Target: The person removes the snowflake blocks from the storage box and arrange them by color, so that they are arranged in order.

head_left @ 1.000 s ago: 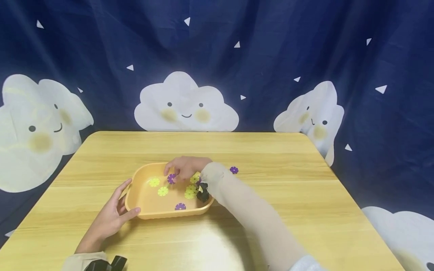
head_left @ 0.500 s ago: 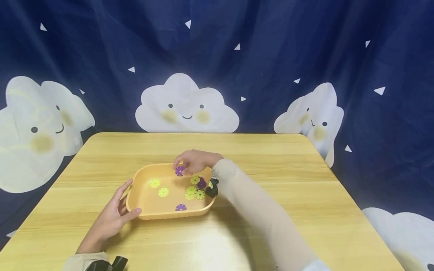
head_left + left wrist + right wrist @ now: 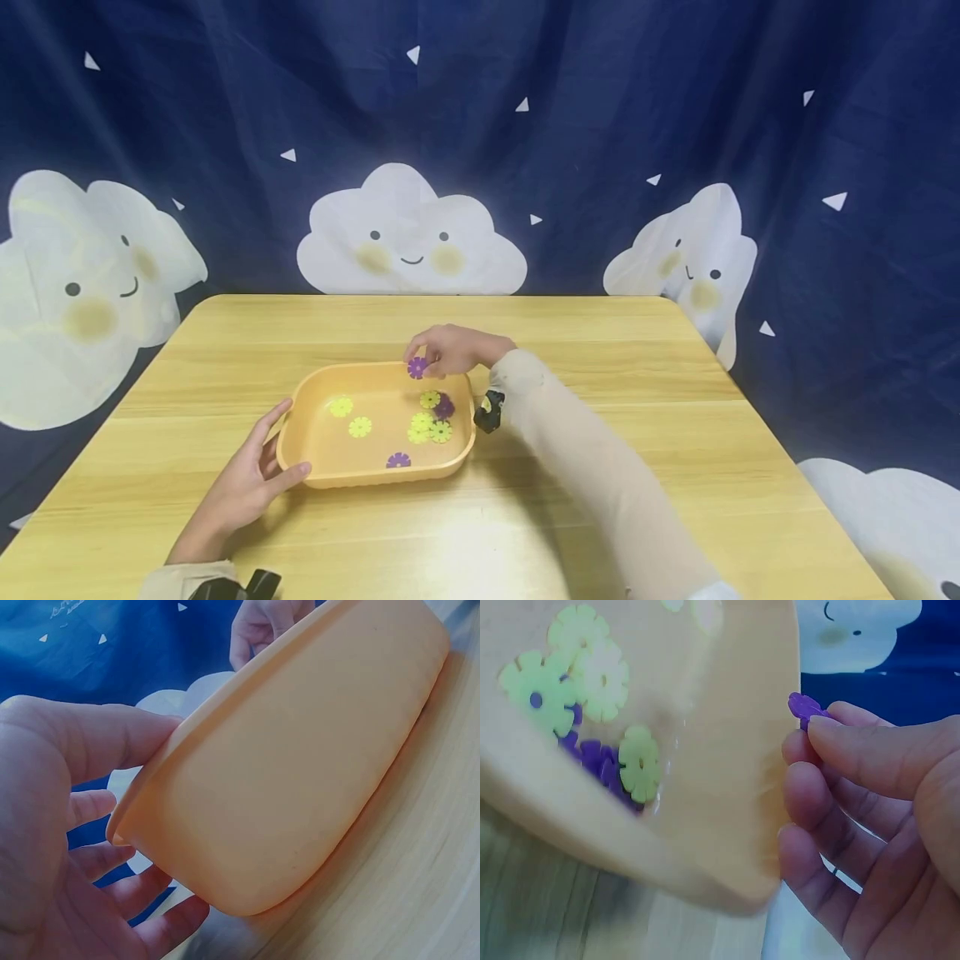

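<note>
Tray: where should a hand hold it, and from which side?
The tray is probably best held by its rim at the left end, coming from the left. There the rim stands out as a lip, giving an edge to catch; the left hand grips that end, thumb on the rim.

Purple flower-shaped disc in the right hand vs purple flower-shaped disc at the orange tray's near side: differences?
Support: the held purple flower-shaped disc is pinched by the right hand; the near-side purple flower-shaped disc sits in the orange plastic-looking tray, no hand on it.
Place: held disc by the far rim, near-side disc by the near wall.
Head view: the near rim hides the near-side disc's lower edge, not the held disc's.
Shared: purple colour, notched outline.
</note>
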The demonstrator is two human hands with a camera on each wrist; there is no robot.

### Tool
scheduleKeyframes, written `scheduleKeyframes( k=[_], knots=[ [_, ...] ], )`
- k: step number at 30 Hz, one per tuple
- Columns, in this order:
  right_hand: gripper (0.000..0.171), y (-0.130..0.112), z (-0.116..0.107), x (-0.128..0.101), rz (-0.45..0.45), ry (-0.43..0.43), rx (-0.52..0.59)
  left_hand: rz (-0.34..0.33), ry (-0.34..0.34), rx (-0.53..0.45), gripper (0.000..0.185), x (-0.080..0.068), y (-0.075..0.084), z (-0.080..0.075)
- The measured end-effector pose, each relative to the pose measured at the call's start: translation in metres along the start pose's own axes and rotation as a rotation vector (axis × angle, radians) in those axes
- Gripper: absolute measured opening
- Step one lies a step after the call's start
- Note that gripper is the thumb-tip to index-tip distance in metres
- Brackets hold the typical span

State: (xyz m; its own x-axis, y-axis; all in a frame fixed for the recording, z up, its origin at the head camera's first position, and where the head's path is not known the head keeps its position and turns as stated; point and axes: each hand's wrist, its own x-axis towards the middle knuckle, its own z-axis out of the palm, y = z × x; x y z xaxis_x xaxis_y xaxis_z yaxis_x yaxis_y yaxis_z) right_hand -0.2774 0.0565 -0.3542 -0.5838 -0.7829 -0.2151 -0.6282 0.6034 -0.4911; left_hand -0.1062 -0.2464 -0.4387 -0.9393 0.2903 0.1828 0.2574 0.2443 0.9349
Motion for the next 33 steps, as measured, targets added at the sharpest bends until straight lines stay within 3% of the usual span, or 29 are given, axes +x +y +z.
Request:
scheduleKeyframes(
  k=[3, 5, 13, 22, 33],
  knots=[
    [0.035, 0.002, -0.011, -0.007, -0.02, 0.017, -0.034, 0.025, -0.002, 0.017, 0.091, 0.007, 0.001, -0.002],
    [0.035, 0.003, -0.01, -0.01, -0.029, 0.018, -0.039, 0.022, -0.002, 0.026, 0.091, 0.004, 0.0, -0.002],
    [0.034, 0.015, -0.016, -0.024, 0.018, 0.075, -0.022, 0.018, -0.011, -0.002, 0.091, 0.004, 0.0, -0.001],
    [0.04, 0.034, -0.012, -0.04, 0.114, 0.117, 0.121, 0.012, -0.015, 0.002, 0.091, 0.003, -0.001, -0.001],
    [0.04, 0.048, -0.014, -0.058, 0.144, 0.161, 0.185, 0.01, -0.01, -0.004, 0.09, 0.003, 0.0, -0.001]
  ],
)
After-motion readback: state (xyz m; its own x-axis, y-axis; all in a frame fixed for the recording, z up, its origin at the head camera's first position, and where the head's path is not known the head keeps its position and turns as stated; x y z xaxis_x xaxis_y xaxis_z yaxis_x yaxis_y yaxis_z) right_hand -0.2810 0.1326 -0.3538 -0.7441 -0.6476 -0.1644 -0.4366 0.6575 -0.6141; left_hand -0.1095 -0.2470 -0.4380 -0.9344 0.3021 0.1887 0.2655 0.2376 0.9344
